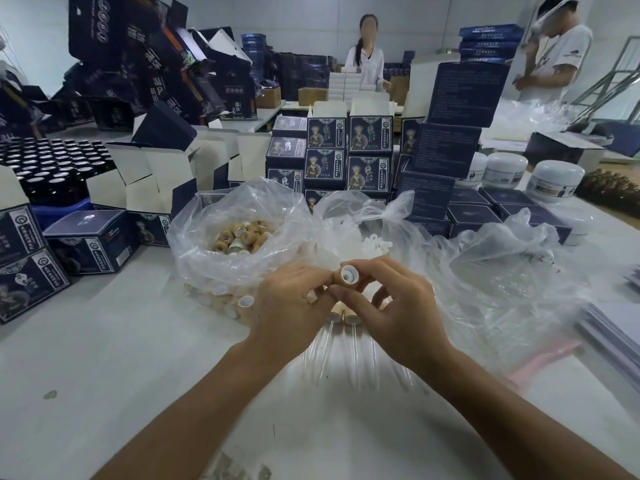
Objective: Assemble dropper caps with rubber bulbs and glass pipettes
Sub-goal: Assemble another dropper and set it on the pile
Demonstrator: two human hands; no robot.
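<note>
My right hand [391, 306] pinches a tan dropper cap [346, 274] with a white liner, its open end turned toward me. My left hand [287, 303] meets it from the left, fingertips at the cap, with a white piece partly hidden behind the fingers. Below my hands lie assembled droppers [341, 341], tan caps on top and clear glass pipettes pointing toward me. A clear bag of tan caps [242, 237] stands behind my left hand. A second clear bag holds white rubber bulbs [375, 245].
Dark blue product boxes [369, 157] are stacked behind the bags, with open cartons [156, 174] and black-capped bottles [52, 161] at left. White jars [554, 180] and loose plastic wrap [519, 265] sit at right. Two people stand at the far tables.
</note>
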